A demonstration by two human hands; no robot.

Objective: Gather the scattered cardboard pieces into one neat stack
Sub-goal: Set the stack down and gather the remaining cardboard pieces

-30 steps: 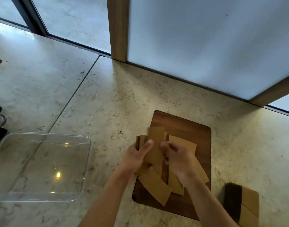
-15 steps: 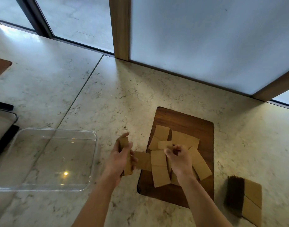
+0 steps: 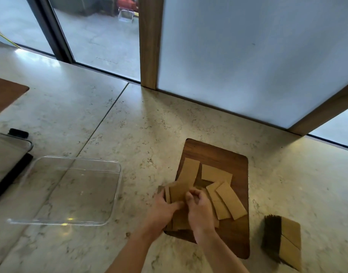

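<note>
Several tan cardboard pieces [image 3: 230, 200] lie fanned and overlapping on a dark wooden board [image 3: 228, 154]. My left hand [image 3: 162, 210] is at the board's left edge, shut on a small bundle of cardboard pieces [image 3: 176, 192] held together. My right hand [image 3: 198, 209] is right beside it, its fingers curled and pinching a piece on top of that bundle. The two hands touch. Two more loose pieces lie further back on the board.
A clear plastic tray [image 3: 70, 190] stands to the left on the stone counter. A neat stack of cardboard [image 3: 283, 243] sits to the right of the board. A phone [image 3: 5, 156] lies at the far left. A window and wooden posts border the back.
My left hand, which held its bundle off to the left of the board, has come back to the board. My right hand has met it over the pieces.
</note>
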